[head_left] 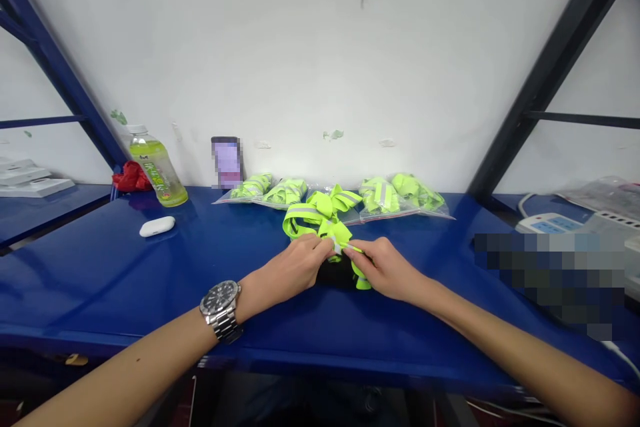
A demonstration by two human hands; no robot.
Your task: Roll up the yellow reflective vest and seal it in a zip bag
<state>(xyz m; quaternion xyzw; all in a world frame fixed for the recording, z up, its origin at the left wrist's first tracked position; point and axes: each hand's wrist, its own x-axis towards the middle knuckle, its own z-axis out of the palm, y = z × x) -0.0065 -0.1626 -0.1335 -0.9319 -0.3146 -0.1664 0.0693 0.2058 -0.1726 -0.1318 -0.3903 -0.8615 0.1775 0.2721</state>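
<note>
A neon-yellow reflective strap (306,213) with a silver stripe lies in loose loops at the middle of the blue table (215,240). My left hand (300,261), with a metal watch (221,307) on its wrist, pinches one part of the strap near a small pale piece. Close beside it, my right hand (383,268) grips another part of the same strap between thumb and fingers. A short end of the strap hangs below the right fingers. Behind the loops lie clear plastic bags (383,199) with more folded yellow straps inside.
At the left stand a drink bottle (159,170) and a red crumpled wrapper (132,177), with a white earphone case (157,226) in front. A phone (227,161) leans on the wall. White devices with cables (555,227) sit at the right, partly blurred.
</note>
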